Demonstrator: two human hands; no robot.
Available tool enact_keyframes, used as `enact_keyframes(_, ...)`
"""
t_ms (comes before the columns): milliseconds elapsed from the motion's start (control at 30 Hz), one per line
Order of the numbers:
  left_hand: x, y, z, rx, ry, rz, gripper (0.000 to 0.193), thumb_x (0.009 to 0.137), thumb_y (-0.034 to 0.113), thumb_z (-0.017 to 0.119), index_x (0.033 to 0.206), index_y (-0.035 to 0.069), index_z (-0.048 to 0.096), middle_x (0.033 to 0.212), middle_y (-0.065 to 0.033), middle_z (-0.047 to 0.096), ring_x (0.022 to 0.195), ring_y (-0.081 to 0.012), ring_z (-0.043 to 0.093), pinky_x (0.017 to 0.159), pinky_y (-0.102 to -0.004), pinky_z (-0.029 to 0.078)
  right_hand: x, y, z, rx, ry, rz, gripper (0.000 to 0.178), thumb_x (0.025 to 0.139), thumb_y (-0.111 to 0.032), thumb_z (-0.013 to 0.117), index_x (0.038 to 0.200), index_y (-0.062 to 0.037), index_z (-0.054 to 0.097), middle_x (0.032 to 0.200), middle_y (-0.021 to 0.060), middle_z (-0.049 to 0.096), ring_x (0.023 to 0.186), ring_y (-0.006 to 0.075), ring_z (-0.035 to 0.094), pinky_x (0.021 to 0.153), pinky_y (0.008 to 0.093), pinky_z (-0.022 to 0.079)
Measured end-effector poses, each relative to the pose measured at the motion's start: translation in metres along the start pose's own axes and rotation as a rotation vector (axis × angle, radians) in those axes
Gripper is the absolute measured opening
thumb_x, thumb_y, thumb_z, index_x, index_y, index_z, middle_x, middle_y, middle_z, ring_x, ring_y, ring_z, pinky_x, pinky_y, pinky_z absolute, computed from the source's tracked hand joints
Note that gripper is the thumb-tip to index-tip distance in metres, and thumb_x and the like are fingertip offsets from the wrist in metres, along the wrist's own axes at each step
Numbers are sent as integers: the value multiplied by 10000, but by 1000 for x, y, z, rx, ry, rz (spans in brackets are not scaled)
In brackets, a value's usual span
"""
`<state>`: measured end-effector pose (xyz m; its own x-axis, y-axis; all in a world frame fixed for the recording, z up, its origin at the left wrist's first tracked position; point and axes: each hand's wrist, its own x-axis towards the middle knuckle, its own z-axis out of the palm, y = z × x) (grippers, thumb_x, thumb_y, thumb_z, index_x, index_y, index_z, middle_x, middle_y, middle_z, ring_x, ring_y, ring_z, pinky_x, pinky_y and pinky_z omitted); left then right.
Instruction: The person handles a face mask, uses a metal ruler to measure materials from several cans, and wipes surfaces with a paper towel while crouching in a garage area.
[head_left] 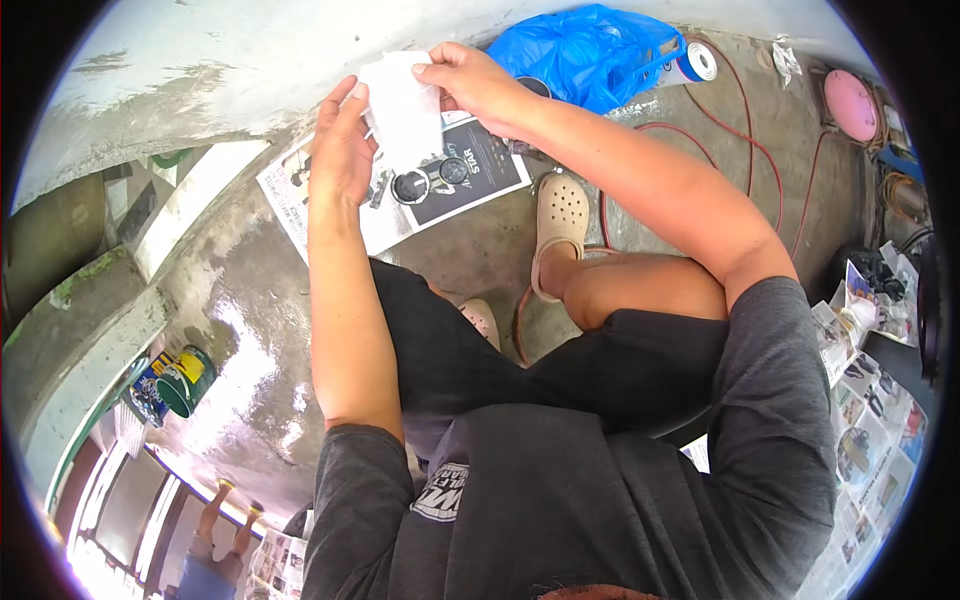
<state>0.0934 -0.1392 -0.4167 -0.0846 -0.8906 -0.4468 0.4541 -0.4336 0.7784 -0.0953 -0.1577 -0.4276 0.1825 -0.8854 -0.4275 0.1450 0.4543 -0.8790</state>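
A thin white sheet (405, 115), paper or cloth, hangs between my two hands; which material it is I cannot tell. Its upper right corner is pinched by my right hand (478, 88), thumb on the near side. My left hand (343, 145) grips the left edge, with its thumb along the sheet and its fingers partly behind. Just under the sheet's lower end, two small round dark lids or cups (410, 187) rest on a spread newspaper (480, 185) on the floor. Part of the newspaper is hidden behind the sheet and my left arm.
Beyond my right hand lies a blue plastic bag (585, 60), with a white roll (700, 62) beside it. A red hose (748, 120) loops over the floor at right. Paint cans (187, 380) stand at left. Another person's legs (225, 515) show at lower left. A whitish wall (250, 60) rises ahead.
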Motion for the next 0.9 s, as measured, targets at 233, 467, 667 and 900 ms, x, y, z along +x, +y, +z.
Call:
enact_keyframes(233,8,-14,2,261,-35,46,684,900,52,690,1485,13,337,1143,-122,620,1023,-173,619,873,-320,506,-5,-4,-16,16,91,2,290,977,-197,642,1167,15,587,1010,106,664,854,161,655,758,327,547)
enact_keyframes(467,17,-27,3,280,30,164,435,922,18,638,1342,58,530,1023,-60,640,879,-101,593,765,-265,469,-5,-10,-42,58,131,-65,229,981,-180,641,1108,9,620,985,66,663,864,154,651,750,308,539)
enact_keyframes(667,13,-24,12,394,2,192,411,921,8,619,1328,65,590,906,-34,639,778,-79,540,721,-246,449,1,-14,-59,-50,146,-111,134,995,-175,611,1040,-50,626,916,10,604,820,107,591,751,303,527)
enact_keyframes(900,-1,-21,31,638,-36,215,493,887,71,659,1372,35,578,954,-59,668,831,-87,553,737,-223,446,-3,-18,-64,-53,121,-135,138,982,-79,541,1071,-33,634,1031,52,619,893,130,611,782,305,527)
